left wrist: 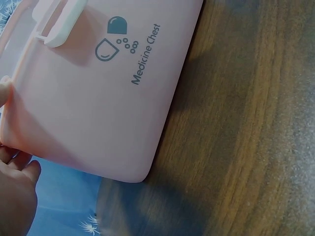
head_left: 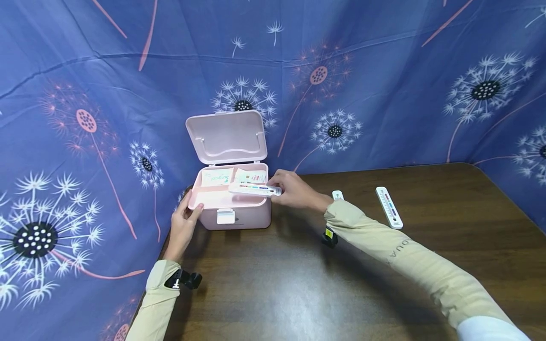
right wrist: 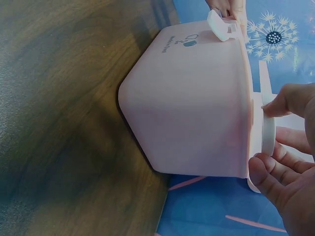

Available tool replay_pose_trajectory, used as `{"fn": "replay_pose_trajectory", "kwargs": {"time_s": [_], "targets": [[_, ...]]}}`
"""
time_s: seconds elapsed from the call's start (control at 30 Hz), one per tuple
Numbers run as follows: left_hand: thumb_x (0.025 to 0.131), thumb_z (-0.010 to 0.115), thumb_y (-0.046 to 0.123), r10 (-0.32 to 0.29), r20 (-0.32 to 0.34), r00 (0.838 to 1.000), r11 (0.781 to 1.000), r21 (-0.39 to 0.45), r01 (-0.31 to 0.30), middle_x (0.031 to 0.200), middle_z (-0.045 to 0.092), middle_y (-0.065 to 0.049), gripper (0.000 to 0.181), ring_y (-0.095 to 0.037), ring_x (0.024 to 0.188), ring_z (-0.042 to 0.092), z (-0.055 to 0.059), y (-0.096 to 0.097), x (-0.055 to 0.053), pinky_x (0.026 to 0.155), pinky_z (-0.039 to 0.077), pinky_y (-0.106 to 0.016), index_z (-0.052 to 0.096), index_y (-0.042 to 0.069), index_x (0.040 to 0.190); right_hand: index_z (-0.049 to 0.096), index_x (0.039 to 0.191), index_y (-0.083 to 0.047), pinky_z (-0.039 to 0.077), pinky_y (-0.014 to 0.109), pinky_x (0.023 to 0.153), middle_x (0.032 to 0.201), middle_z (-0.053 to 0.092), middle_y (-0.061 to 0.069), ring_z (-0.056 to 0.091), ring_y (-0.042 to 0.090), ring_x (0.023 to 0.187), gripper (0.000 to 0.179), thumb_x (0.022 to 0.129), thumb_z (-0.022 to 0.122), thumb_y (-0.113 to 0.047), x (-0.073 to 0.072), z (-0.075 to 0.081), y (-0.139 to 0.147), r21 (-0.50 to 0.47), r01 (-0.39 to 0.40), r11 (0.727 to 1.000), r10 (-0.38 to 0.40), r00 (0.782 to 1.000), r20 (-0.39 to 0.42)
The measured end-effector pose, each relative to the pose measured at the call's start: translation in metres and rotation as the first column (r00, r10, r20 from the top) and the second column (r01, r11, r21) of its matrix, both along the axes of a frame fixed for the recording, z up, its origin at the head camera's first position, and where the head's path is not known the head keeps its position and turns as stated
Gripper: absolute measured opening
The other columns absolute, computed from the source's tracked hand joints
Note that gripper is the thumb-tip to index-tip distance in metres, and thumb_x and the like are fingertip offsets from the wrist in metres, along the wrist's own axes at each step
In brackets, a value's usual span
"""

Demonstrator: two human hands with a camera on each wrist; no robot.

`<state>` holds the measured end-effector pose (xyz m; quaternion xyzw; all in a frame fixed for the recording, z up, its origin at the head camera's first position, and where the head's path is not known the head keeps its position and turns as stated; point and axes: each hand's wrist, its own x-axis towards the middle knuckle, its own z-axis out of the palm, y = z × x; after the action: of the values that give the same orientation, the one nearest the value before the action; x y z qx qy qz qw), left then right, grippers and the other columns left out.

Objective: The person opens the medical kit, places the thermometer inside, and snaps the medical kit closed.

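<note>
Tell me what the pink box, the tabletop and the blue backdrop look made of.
Pink box: probably moulded plastic, satin; rounded corners, soft sheen.
Tabletop: wood or wood-look laminate, semi-gloss; visible grain, bright reflection.
Blue backdrop: likely printed fabric, matte; creases and soft folds show.

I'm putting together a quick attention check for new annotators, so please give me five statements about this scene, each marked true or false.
1. The right-hand grip holds a white strip over the pink box. True.
2. The box's lid is closed. False: the lid stands open at the back.
3. The left-hand grip is on the left side of the box. True.
4. The front of the box reads "First Aid". False: the lettering reads "Medicine Chest".
5. Another white strip lies on the table, to the right of the box. True.
</note>
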<state>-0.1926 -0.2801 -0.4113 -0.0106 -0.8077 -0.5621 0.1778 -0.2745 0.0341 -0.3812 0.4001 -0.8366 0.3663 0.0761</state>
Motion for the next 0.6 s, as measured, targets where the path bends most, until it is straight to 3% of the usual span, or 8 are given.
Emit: {"fn": "replay_pose_trajectory", "kwargs": {"time_s": [0.6], "targets": [[0.091,0.061,0.006,0.005,0.006,1.000,1.000,0.007,-0.005,0.149,0.029,-0.023,0.059,-0.031,0.136,0.029,-0.002,-0.001,-0.001,0.110,0.028,-0.046,0.034,-0.007,0.142,0.070,0.103,0.003,0.045,0.026,0.062,0.088,0.058,0.009,0.053,0.020,0.075,0.033,0.073,0.069,-0.010,-0.010,0.004,-0.016,0.055,-0.001,0.999,0.001,1.000,-0.001]]}}
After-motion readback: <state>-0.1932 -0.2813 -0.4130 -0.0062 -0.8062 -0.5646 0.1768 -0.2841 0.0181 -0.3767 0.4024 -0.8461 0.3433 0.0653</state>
